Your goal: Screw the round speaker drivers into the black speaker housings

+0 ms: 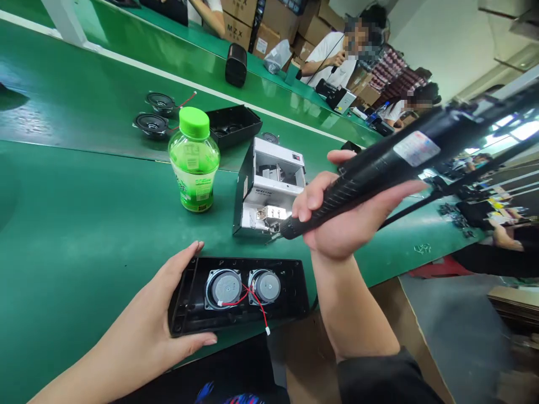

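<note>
Left hand (168, 303) on a black case (296, 286), right hand (347, 221) around a power screwdriver (374, 163)

The left hand is clamped on the left end of the case, fingers at the far edge and thumb spread along the near one. The right forearm rises from a dark sleeve (379, 376); its fingers curl around the screwdriver's ridged grip, thumb stretched along the barrel. The tool slants down to the left, its thin metal tip just beside a boxy machine (264, 197); whether they touch, I cannot tell.

The case is a shallow, glossy plastic tray, open side up, at the near edge of the desk (96, 224). Inside sit two round speakers (226, 288) with dull grey metal backs, side by side. Thin red wires (263, 308) cross between them, and one white plug (268, 331) hangs over the near wall.

The machine has a silvery metal front and black sides. To its left stands a clear, ribbed plastic bottle (197, 188) with a bright green cap (194, 123). Behind lie another open black box (238, 126) and loose speakers (151, 124) with dark cones.
</note>
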